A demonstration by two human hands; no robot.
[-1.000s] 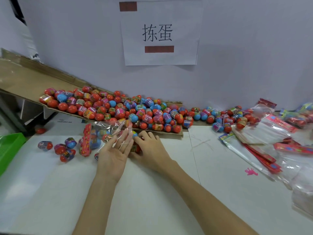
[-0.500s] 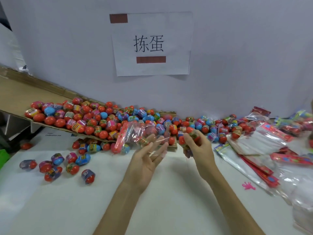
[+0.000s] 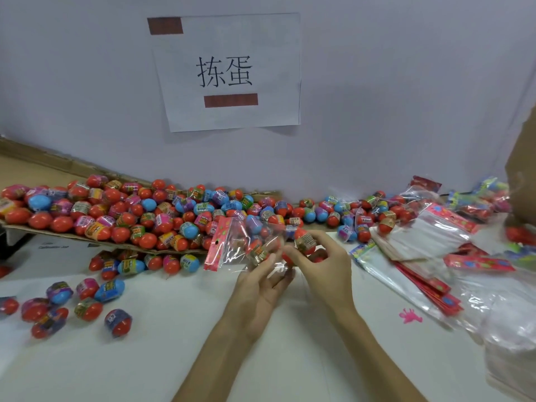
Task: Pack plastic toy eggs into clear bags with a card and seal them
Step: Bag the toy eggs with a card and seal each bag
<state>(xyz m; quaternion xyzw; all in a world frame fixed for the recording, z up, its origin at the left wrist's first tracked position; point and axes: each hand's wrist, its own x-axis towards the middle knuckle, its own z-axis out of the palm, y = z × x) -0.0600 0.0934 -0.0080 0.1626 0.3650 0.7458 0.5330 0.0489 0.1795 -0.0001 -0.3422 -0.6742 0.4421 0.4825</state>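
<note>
My left hand point(image 3: 261, 288) holds up a clear bag point(image 3: 235, 248) with a red card header on its left end and a few toy eggs inside. Its open end faces right. My right hand point(image 3: 324, 262) grips red toy eggs point(image 3: 304, 242) at the bag's mouth. A big heap of red, blue and pink toy eggs point(image 3: 130, 216) lies on a sloping cardboard sheet point(image 3: 34, 230) behind the hands.
Loose eggs point(image 3: 87, 297) lie scattered on the white table at the left. A stack of empty clear bags with red headers point(image 3: 429, 245) lies at the right, with filled bags beyond. A cardboard box edge point(image 3: 522, 175) stands far right. A small pink toy point(image 3: 410, 316) lies near the bags.
The bag rose off the table in my left hand. My right hand picked up eggs from the pile and brought them to the bag's open end.
</note>
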